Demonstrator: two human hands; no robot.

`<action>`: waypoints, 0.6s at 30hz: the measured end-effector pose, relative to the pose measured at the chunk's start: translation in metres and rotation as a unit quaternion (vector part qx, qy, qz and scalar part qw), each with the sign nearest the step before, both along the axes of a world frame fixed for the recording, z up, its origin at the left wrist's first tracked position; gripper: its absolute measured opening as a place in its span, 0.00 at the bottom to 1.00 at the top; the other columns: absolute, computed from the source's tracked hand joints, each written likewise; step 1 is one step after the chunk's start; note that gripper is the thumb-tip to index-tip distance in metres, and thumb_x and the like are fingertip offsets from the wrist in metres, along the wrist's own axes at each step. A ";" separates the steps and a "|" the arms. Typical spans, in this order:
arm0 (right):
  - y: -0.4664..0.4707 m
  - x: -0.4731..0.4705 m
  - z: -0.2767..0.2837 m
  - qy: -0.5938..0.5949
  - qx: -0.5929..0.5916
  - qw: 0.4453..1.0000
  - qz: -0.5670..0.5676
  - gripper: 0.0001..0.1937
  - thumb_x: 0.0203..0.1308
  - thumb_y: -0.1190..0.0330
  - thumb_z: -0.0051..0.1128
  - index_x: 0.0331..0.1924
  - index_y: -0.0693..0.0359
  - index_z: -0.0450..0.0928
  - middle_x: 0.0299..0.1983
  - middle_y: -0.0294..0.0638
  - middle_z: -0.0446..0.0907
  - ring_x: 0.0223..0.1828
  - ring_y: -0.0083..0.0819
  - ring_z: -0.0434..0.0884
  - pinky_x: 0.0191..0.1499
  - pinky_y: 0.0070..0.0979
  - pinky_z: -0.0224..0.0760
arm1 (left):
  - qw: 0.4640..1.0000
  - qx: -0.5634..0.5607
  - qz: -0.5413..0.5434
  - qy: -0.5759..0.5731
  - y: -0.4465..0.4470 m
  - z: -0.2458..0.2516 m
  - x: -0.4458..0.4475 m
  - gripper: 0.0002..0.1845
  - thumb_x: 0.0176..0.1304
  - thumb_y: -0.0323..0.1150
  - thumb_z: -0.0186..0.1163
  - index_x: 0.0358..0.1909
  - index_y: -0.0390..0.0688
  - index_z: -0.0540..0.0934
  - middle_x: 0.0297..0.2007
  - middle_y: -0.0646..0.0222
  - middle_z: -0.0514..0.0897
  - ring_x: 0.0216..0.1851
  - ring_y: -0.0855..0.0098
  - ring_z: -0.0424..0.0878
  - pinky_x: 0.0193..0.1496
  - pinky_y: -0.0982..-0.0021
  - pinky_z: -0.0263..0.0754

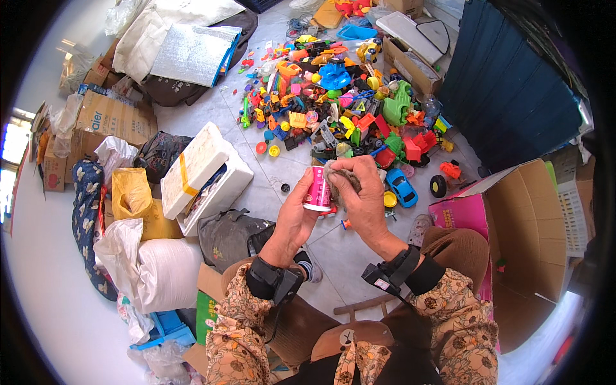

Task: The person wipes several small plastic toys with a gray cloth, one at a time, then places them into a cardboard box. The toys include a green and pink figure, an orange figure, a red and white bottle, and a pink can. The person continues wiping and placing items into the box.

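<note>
My left hand (297,207) holds a small pink cup-shaped container (318,190) with a white rim, which bears writing. In my right hand (363,197) is a bunched grey-brown cloth (342,180), pressed against the container's right side. Just beyond both hands, a large heap of plastic toys (332,77) is spread over the tiled floor. A blue toy car (402,187) and a yellow round piece (390,199) lie to the right of my right hand. My fingers hide part of the container and the cloth.
An open cardboard box with a pink outside (524,240) stands at my right. On my left are a white foam box (226,180), a dark bag (231,238), a white sack (171,274) and a yellow bag (127,192). A dark blue panel (510,96) rises at the upper right.
</note>
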State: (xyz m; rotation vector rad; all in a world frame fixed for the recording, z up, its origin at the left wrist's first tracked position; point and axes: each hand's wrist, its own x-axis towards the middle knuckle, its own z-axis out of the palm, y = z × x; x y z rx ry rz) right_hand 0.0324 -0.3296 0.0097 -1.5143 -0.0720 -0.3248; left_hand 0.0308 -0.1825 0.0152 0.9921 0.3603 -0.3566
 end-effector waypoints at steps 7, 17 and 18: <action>0.007 -0.016 -0.003 -0.064 -0.067 0.995 0.049 0.08 0.59 0.75 0.68 0.42 0.57 0.83 0.41 0.40 0.74 0.40 0.35 0.80 0.40 0.28 0.75 | 1.000 -0.019 0.011 0.006 0.004 -0.004 0.005 0.18 0.80 0.47 0.50 0.55 0.45 0.77 0.48 0.70 0.84 0.49 0.74 0.83 0.56 0.66 0.78; 0.000 0.003 -0.006 0.002 -0.009 1.000 -0.013 0.08 0.61 0.77 0.64 0.44 0.62 0.81 0.43 0.39 0.76 0.47 0.30 0.79 0.50 0.26 0.74 | 1.000 0.021 -0.012 -0.003 -0.002 -0.002 0.000 0.22 0.80 0.53 0.47 0.58 0.46 0.76 0.47 0.70 0.85 0.45 0.72 0.84 0.46 0.65 0.80; -0.001 0.004 -0.006 0.000 -0.005 1.000 -0.009 0.08 0.62 0.77 0.64 0.44 0.62 0.81 0.43 0.39 0.76 0.47 0.30 0.79 0.51 0.26 0.74 | 1.000 0.024 -0.014 0.001 -0.003 -0.002 0.000 0.23 0.80 0.53 0.47 0.58 0.46 0.76 0.47 0.69 0.85 0.45 0.72 0.84 0.46 0.65 0.80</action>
